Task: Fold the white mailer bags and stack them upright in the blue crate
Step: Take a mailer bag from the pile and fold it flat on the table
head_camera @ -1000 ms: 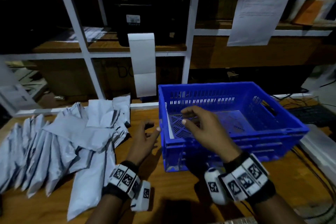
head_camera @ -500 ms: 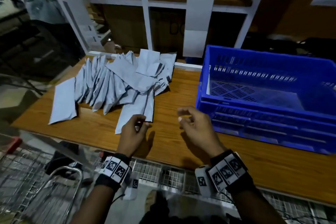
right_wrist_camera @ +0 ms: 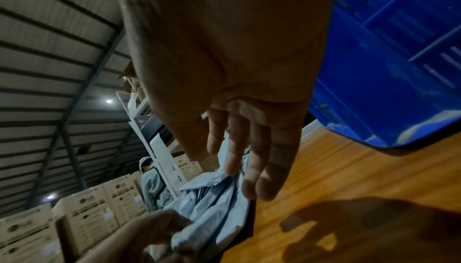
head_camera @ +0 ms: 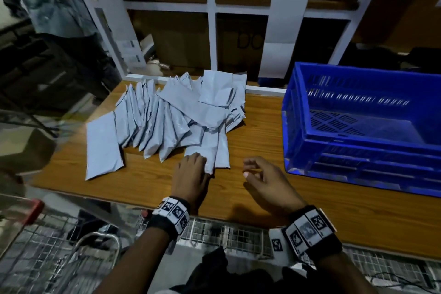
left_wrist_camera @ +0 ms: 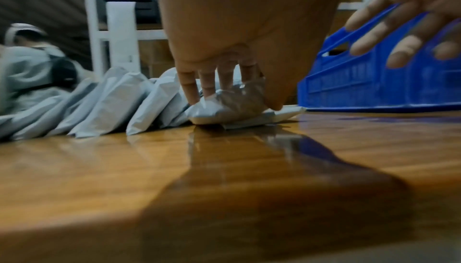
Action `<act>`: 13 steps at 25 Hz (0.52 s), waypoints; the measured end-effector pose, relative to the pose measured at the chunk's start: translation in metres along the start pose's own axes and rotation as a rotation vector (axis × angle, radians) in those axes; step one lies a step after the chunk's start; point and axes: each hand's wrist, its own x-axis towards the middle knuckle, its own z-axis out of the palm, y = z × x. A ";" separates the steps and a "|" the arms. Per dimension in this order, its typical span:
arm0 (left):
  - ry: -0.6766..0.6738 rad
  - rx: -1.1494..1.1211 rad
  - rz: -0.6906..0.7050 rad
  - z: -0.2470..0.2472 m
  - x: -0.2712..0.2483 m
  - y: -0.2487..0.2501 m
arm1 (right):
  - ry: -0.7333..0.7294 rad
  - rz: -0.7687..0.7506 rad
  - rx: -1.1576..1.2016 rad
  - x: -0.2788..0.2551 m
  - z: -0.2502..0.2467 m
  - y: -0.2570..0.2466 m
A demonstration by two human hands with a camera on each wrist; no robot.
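The wooden table [head_camera: 250, 198] fills my view, with the blue crate [head_camera: 358, 131] at its right, open side up and showing no bags from here, so I judge the stacking has barely started. Left of it sprawls the pile of white mailer bags [head_camera: 171, 122], fanned out and overlapping, which leaves each bag's near end exposed for picking. The nearest bag [head_camera: 218, 150] lies at the pile's front edge, pointing toward me. My left hand [head_camera: 193, 172] is down on that bag's near corner; the left wrist view shows its fingers [left_wrist_camera: 219, 82] curled over the plastic with the thumb closing from the other side, a pinch that bunches the corner up so the bag can be drawn free. My right hand [head_camera: 265, 179] hovers just beside it above bare wood, fingers spread and loosely bent, holding nothing, presumably placed to catch the other end for the fold.
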 end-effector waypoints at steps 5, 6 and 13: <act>0.104 -0.307 0.188 -0.021 -0.012 0.002 | 0.118 0.070 0.091 -0.003 0.028 0.001; 0.127 -0.370 0.237 -0.026 -0.013 0.003 | 0.138 0.080 0.093 -0.004 0.031 0.001; 0.094 -0.892 0.424 -0.050 -0.014 0.003 | 0.379 0.052 0.125 -0.019 0.039 -0.006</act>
